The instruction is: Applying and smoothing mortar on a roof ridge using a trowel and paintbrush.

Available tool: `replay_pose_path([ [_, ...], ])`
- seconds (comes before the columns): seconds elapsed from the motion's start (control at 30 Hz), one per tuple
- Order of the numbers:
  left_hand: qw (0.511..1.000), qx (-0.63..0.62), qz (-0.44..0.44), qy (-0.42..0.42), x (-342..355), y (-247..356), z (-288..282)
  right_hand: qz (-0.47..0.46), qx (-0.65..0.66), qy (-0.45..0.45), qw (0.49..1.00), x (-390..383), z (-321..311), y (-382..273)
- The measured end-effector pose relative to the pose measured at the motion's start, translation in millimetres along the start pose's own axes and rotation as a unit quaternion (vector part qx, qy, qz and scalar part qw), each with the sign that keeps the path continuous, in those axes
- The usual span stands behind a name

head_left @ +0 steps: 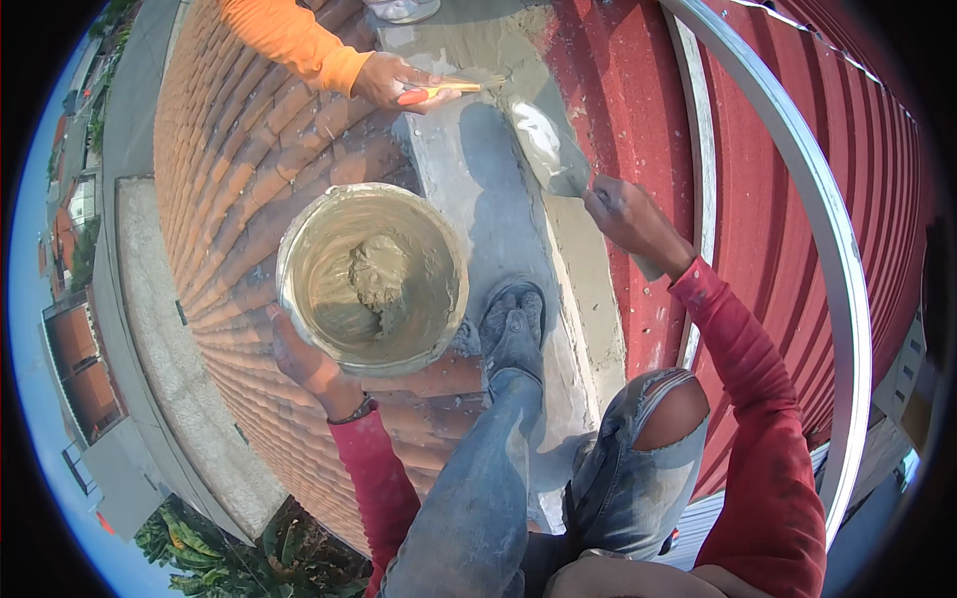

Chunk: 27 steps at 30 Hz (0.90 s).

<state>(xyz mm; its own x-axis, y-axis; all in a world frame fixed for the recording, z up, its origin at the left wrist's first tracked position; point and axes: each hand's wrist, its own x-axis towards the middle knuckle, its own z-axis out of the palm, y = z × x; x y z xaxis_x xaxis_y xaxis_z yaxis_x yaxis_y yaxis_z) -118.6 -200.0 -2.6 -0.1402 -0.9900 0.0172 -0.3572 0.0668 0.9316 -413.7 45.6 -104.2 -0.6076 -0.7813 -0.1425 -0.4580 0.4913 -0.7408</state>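
My right hand (636,224) is closed around the handle of a trowel (570,169), whose blade carries a pale smear and lies against the wet grey strip of mortar (588,274). My left hand (304,361) grips the lower left side of a bucket (431,289), with part of the fingers hidden behind it. Inside the bucket is a lump of wet grey-beige mortar (377,274). Close to the trowel tip, a co-worker's hand (389,82) in an orange sleeve holds a brush (439,92) with a red and yellow handle against the wet surface.
Clay roof tiles (254,199) slope away on the left, toward a paved lane below. Red corrugated roofing (778,229) rises on the right, with a curved metal rail (832,219) across it. My sandalled foot (513,314) stands on the concrete ledge (503,234) between them.
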Motion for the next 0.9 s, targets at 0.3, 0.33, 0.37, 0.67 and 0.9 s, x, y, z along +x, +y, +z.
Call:
replay_pose_path([
  [0.3, 0.984, -0.15, -0.099, 0.006, 12.8, -27.6, -13.7, 0.015, -0.149, -0.001, 0.989, 22.2, 47.1, 46.9],
  [0.33, 0.986, -0.148, -0.069, 0.011, 14.4, -32.3, -12.3, 0.017, -0.153, 0.001, 0.988, 7.8, 49.5, 48.9],
  [0.37, 0.986, -0.152, -0.071, 0.009, 13.8, -35.6, -10.5, 0.029, -0.146, -0.019, 0.989, -8.1, 49.9, 50.9],
  [0.67, 0.972, -0.184, -0.134, -0.052, -21.3, 42.9, 29.7, 0.11, -0.17, -0.071, 0.977, -117.3, -26.7, 7.8],
  [0.9, 0.984, -0.121, -0.074, -0.106, -30.4, 32.0, 46.9, -0.074, -0.218, -0.051, 0.972, -80.1, -56.6, -78.9],
])
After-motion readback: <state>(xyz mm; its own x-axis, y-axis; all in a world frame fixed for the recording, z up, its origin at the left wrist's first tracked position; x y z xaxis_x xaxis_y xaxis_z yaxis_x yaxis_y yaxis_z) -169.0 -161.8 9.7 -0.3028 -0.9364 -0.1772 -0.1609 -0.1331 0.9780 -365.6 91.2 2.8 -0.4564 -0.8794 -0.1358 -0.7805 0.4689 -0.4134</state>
